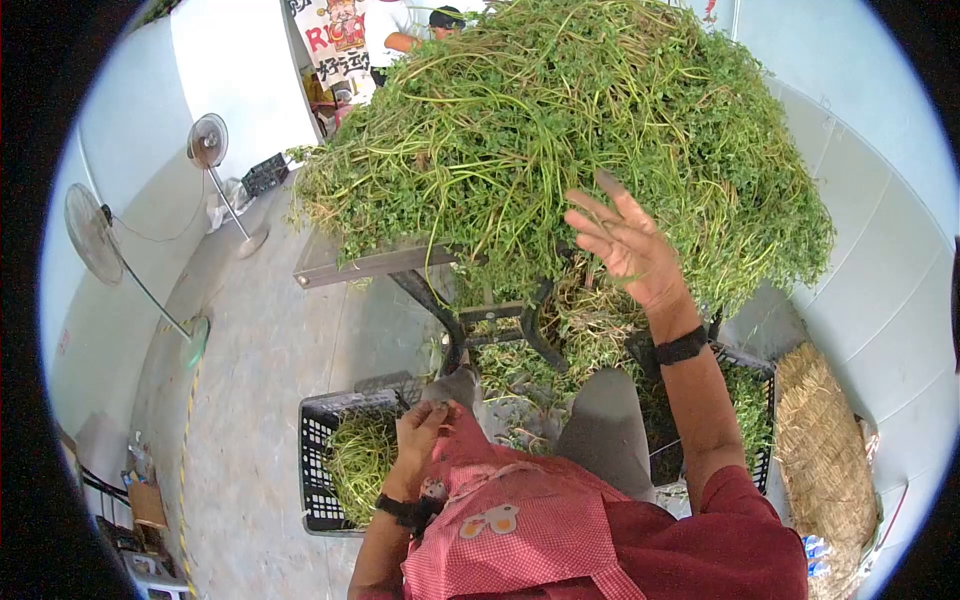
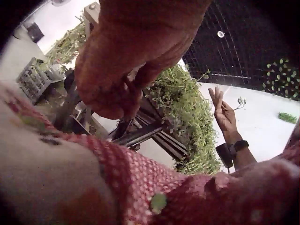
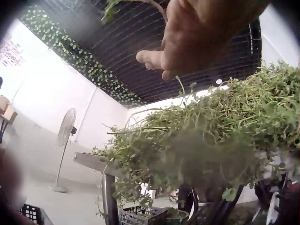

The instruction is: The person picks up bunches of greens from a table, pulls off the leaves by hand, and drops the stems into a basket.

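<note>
A big heap of leafy green stems [image 1: 540, 130] covers the table [image 1: 375, 262] in front of me. My right hand [image 1: 640, 255] is raised before the heap's near side, with fingers spread and mostly straight. A thin leafy sprig [image 2: 241, 103] sticks out from that hand in the left wrist view. Its stem runs in at the hand [image 3: 201, 42] in the right wrist view. My left hand [image 1: 425, 425] is low over the red checked apron [image 1: 510, 545], fingers curled in and thumb close against them. Nothing shows between them in the left wrist view [image 2: 117, 79].
Black crates with greens stand on the floor, one at the left [image 1: 318, 470] and one at the right [image 1: 765, 400]. A rolled straw mat [image 1: 825, 450] lies by the right wall. Two fans [image 1: 95, 235] stand at the left. Another person [image 1: 395, 35] is behind the heap.
</note>
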The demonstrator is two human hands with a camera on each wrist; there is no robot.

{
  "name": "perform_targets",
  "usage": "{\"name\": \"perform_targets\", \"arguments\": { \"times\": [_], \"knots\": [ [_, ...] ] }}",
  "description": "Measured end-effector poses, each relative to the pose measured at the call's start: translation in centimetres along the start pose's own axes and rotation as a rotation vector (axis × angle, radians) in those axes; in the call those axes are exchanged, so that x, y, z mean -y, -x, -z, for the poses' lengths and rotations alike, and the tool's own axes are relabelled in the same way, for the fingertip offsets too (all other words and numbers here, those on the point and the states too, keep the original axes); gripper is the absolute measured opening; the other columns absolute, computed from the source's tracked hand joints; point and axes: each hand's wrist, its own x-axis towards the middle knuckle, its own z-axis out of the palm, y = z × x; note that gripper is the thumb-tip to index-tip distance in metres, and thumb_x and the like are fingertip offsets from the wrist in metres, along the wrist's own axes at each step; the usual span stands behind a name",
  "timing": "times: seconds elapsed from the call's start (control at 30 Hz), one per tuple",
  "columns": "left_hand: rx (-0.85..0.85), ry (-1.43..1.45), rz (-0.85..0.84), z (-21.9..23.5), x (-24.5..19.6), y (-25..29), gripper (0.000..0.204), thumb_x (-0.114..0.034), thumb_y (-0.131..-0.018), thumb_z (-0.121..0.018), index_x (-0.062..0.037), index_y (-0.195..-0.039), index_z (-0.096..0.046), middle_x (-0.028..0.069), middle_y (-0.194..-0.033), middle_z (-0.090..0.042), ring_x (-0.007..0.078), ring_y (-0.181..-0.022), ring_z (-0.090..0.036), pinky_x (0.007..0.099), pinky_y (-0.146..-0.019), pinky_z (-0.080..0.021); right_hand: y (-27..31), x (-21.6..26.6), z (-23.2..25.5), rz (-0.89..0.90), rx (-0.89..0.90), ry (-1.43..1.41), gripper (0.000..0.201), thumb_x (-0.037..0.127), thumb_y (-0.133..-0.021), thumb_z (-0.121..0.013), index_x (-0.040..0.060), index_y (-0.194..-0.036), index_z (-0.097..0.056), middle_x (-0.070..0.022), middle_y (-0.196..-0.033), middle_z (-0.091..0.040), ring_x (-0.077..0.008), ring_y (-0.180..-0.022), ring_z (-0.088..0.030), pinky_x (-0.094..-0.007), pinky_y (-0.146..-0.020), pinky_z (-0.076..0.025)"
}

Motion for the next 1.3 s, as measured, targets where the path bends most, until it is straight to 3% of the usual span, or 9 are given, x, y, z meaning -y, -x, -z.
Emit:
{"name": "perform_targets", "arguments": {
  "times": [0.27, 0.73, 0.8, 0.87, 0.9, 1.0, 1.17, 1.27, 1.3],
  "knots": [
    [0.166, -0.014, -0.13, -4.2, -5.4, -1.5, 0.022, -0.017, -0.092, -0.05, 0.0009, -0.1, -0.059, 0.0067, -0.091, -0.062, 0.0145, -0.082, -0.058, 0.0283, -0.075, -0.046, 0.7, -1.9, -1.7, -0.115, 0.11, 0.023, 0.069, -0.004, -0.084, -0.054, 0.0043, -0.141, -0.016, -0.0267, -0.141, -0.022, -0.0352, -0.128, -0.033, -0.0372, -0.104, -0.037],
    [0.199, -0.022, -0.348, -9.9, -8.3, -1.6, 0.022, -0.013, -0.092, -0.05, -0.003, -0.11, -0.057, 0.0037, -0.094, -0.062, 0.0109, -0.074, -0.059, 0.0222, -0.056, -0.045, 1.9, -6.8, -3.1, -0.254, 0.01, -0.026, 0.058, 0.002, -0.085, -0.056, -0.0026, -0.135, -0.028, -0.0189, -0.137, -0.036, -0.0308, -0.123, -0.042, -0.0342, -0.103, -0.038],
    [0.172, -0.239, -0.404, -10.2, -7.4, -1.8, 0.026, -0.01, -0.09, -0.051, -0.0024, -0.115, -0.054, 0.0034, -0.099, -0.06, 0.0108, -0.079, -0.059, 0.023, -0.062, -0.047, 2.2, -6.9, -3.3, -0.232, -0.025, 0.058, 0.047, 0.005, -0.085, -0.058, -0.0028, -0.128, -0.042, -0.0142, -0.124, -0.051, -0.0259, -0.112, -0.053, -0.031, -0.094, -0.045],
    [0.202, -0.233, -0.379, -9.8, -6.8, -1.7, 0.025, -0.009, -0.09, -0.05, -0.0013, -0.113, -0.055, 0.0035, -0.096, -0.061, 0.0111, -0.08, -0.06, 0.0234, -0.061, -0.047, 2.0, -7.5, -1.6, -0.564, 0.159, 0.698, 0.036, 0.003, -0.082, -0.061, -0.0028, -0.117, -0.055, -0.0139, -0.111, -0.06, -0.0236, -0.104, -0.058, -0.0305, -0.088, -0.048],
    [0.226, -0.228, -0.345, -9.4, -6.6, -1.5, 0.022, -0.013, -0.091, -0.049, -0.0016, -0.109, -0.057, 0.003, -0.092, -0.061, 0.0098, -0.077, -0.057, 0.0229, -0.058, -0.046, 1.9, -7.3, -1.7, -0.267, 0.107, 0.932, 0.026, 0.008, -0.083, -0.062, -0.0025, -0.107, -0.062, -0.0095, -0.097, -0.065, -0.0167, -0.089, -0.062, -0.0279, -0.075, -0.051],
    [0.233, -0.213, -0.29, -8.0, -5.3, -1.2, 0.021, -0.018, -0.093, -0.049, -0.0013, -0.1, -0.06, 0.0028, -0.089, -0.061, 0.0092, -0.077, -0.056, 0.0229, -0.056, -0.046, -1.3, -4.4, -0.5, -0.067, -0.304, 0.753, 0.028, 0.011, -0.082, -0.062, -0.0019, -0.107, -0.061, -0.0074, -0.093, -0.065, -0.0131, -0.082, -0.062, -0.0255, -0.069, -0.051],
    [0.201, -0.15, -0.154, -7.3, -4.8, 0.1, 0.021, -0.02, -0.093, -0.05, -0.0027, -0.098, -0.061, 0.0013, -0.091, -0.062, 0.0093, -0.079, -0.058, 0.0233, -0.061, -0.046, -6.2, -2.2, 0.3, 0.135, -0.611, 0.872, 0.035, 0.02, -0.079, -0.066, 0.0021, -0.109, -0.061, -0.0071, -0.081, -0.065, -0.0133, -0.065, -0.061, -0.0257, -0.06, -0.05],
    [0.205, -0.174, -0.122, -7.6, -4.8, 0.5, 0.021, -0.021, -0.093, -0.051, -0.0039, -0.097, -0.062, 0.0004, -0.088, -0.063, 0.0092, -0.078, -0.058, 0.0234, -0.062, -0.046, -6.9, -3.0, -2.1, 0.296, -0.4, 1.546, 0.044, 0.027, -0.078, -0.065, 0.0074, -0.117, -0.056, -0.0126, -0.079, -0.064, -0.0248, -0.068, -0.063, -0.0346, -0.064, -0.052],
    [0.205, -0.174, -0.122, -7.7, -4.8, 0.6, 0.021, -0.021, -0.093, -0.051, -0.0039, -0.097, -0.062, 0.0004, -0.088, -0.063, 0.0092, -0.078, -0.058, 0.0234, -0.062, -0.046, -6.9, -3.0, -3.8, 0.036, -0.346, 1.594, 0.052, 0.029, -0.075, -0.066, 0.0109, -0.121, -0.052, -0.0163, -0.087, -0.063, -0.031, -0.074, -0.063, -0.0414, -0.07, -0.051]
  ]
}}
